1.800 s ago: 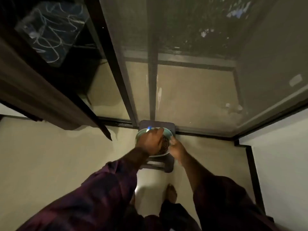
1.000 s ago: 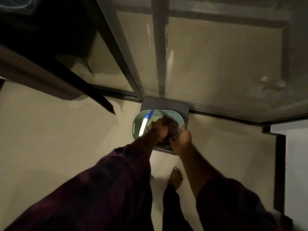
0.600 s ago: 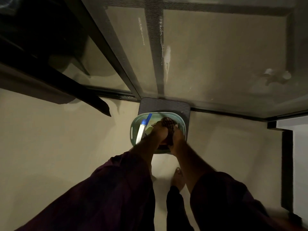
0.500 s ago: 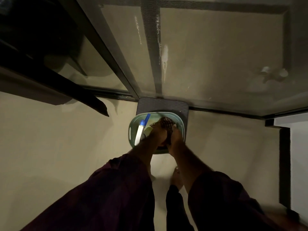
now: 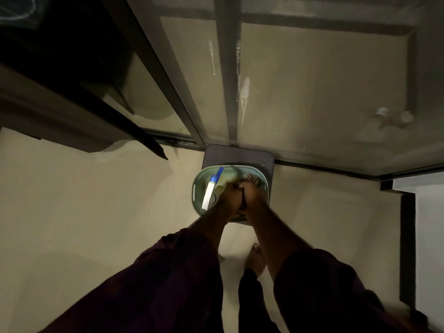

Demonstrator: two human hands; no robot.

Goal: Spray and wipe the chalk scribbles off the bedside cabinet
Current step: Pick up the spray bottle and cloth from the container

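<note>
A green plastic basket [image 5: 199,193] stands on a dark stool [image 5: 237,156] by the glass door. A white spray bottle with a blue top [image 5: 211,188] lies along the basket's left side. My left hand [image 5: 229,197] and my right hand [image 5: 252,195] are pressed together inside the basket, both gripping a dark checkered cloth [image 5: 253,178] that sticks out beyond my fingers. The dark bedside cabinet [image 5: 60,75] with white chalk scribbles [image 5: 16,8] fills the upper left corner.
A sliding glass door with dark frames [image 5: 168,82] runs across the top. Pale floor [image 5: 84,200] lies left of the stool. My bare foot [image 5: 255,258] stands just behind the stool. A dark door frame [image 5: 407,248] rises at the right.
The view tilted down, so most of the scribbled cabinet top left the frame. My hands came together in the basket and closed round the checkered cloth; the spray bottle lies uncovered at the left.
</note>
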